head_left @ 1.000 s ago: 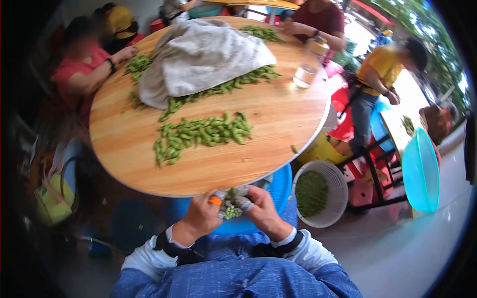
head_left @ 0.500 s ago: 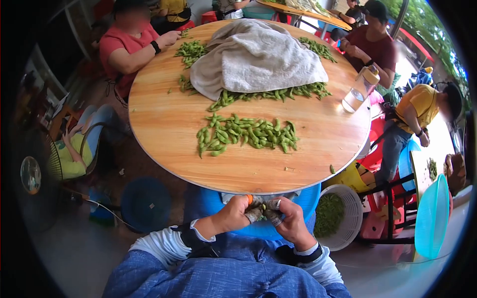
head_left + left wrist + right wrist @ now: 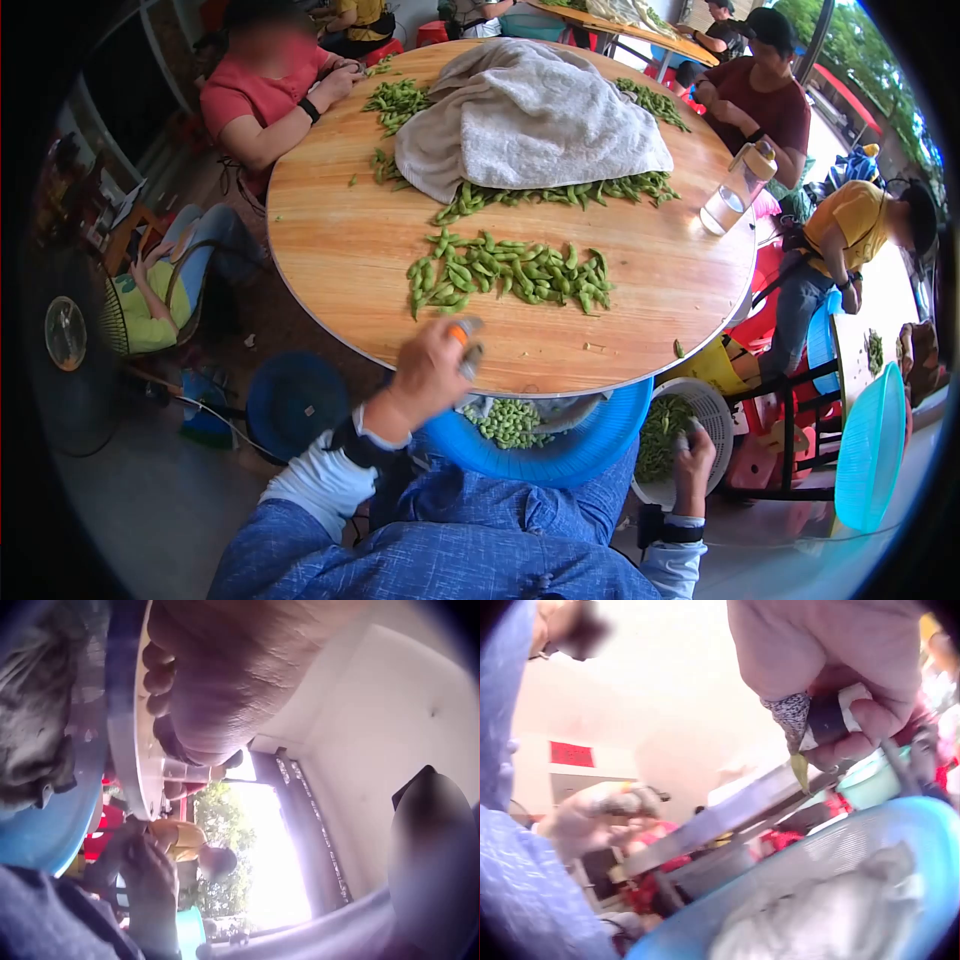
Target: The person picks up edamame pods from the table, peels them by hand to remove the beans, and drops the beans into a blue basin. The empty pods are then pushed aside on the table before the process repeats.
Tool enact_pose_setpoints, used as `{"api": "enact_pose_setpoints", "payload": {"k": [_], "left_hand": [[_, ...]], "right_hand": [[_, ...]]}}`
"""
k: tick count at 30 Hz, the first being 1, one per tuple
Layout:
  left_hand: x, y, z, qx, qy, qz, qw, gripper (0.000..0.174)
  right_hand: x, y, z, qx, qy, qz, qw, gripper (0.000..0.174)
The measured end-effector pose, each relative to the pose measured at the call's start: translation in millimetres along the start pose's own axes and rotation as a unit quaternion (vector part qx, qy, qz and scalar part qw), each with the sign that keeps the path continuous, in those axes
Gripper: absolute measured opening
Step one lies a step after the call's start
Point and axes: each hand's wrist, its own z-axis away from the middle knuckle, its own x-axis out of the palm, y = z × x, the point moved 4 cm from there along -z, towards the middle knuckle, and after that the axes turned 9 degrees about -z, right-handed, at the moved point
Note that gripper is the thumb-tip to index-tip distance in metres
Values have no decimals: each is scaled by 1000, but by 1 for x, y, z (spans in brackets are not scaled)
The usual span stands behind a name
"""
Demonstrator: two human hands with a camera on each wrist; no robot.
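My left hand [image 3: 428, 368] hovers at the near edge of the round wooden table [image 3: 330, 270], wrapped fingertips toward a small pile of green soybean pods [image 3: 515, 270]. It is blurred and holds nothing that shows. Out to the right, over the white perforated basket [image 3: 722, 425], is my right hand [image 3: 695, 462]. In the right wrist view, the thumb and wrapped finger pinch a green pod shell [image 3: 801, 772]. Shelled beans [image 3: 508, 422] lie on a cloth in the blue basin [image 3: 540, 465] at my lap. Green hulls [image 3: 660, 440] fill part of the basket.
A grey towel [image 3: 550, 130] covers a larger heap of pods on the table. A water bottle [image 3: 738, 190] stands near the right rim. Other people sit around the table. A dark blue tub [image 3: 295, 405] is on the floor at left, near a fan [image 3: 68, 335].
My hands were together over the basin, working at a pod. They have parted: the left went up to the table edge, the right went right to the basket with the shell.
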Motion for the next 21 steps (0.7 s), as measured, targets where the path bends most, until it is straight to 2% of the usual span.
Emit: {"api": "enact_pose_setpoints", "payload": {"k": [1, 4, 7, 10, 14, 17, 21], "left_hand": [[0, -14, -9, -28, 29, -49, 998, 25], [26, -52, -18, -45, -40, -188, 980, 25], [26, -45, -20, -26, -62, -159, 985, 23], [33, -33, -7, 30, -76, -146, 986, 21], [18, -26, -13, -18, -38, -159, 986, 18], [22, -35, -19, -8, -33, -186, 982, 15], [18, -22, -22, 52, -44, -179, 981, 9]], "right_hand": [[-9, 5, 2, -28, 29, -15, 999, 16], [-13, 7, 6, 35, 3, -157, 987, 15], [11, -23, 11, 53, -43, -276, 959, 15], [50, -76, 16, 25, -141, -300, 943, 16], [96, -126, 27, -11, -265, -323, 908, 19], [112, -140, 29, -45, -313, -303, 899, 20], [118, -147, 35, 9, -318, -363, 876, 22]]}}
